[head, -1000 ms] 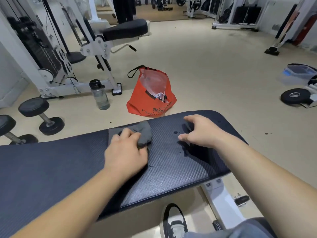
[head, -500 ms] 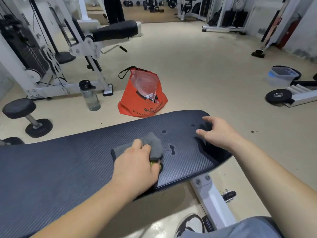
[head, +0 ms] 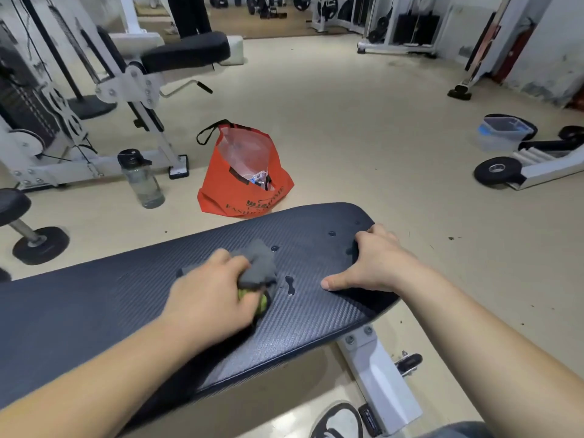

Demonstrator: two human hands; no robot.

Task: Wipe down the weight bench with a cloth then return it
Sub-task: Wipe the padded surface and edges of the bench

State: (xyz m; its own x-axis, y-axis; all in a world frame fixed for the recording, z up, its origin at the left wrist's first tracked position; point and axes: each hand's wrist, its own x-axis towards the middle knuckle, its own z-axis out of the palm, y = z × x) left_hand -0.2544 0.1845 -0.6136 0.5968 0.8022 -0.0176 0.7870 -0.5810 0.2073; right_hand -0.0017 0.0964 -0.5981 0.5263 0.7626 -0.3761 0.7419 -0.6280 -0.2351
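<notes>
Stretching across the lower half of the view, the weight bench, the desk for this job, carries both hands on its dark, ribbed pad, which looks firm and slightly slick where wet. Beyond the bench, on the floor well past the left grip, sit an orange shopping bag and, off to its left, a clear water bottle.

The right hand rests spread and flat near the pad's rounded end, to the right of the left grip, holding nothing; it appears to steady the person.

The left hand is closed down on the grey cloth, bunching it against the pad; most of the cloth sticks out past the fingertips on the far side of that grip. A bit of yellow-green shows under the fingers, and I cannot tell whether it is part of the cloth or something else.

Smallest of all, a few water drops lie just right of the left grip, between the two hands, with more near the right hand.

The cloth looks soft, light and limp, so it should fold and drag easily. Pressing it under a flat palm, rather than pinching one corner, would likely keep it from slipping out on the wet patches.
</notes>
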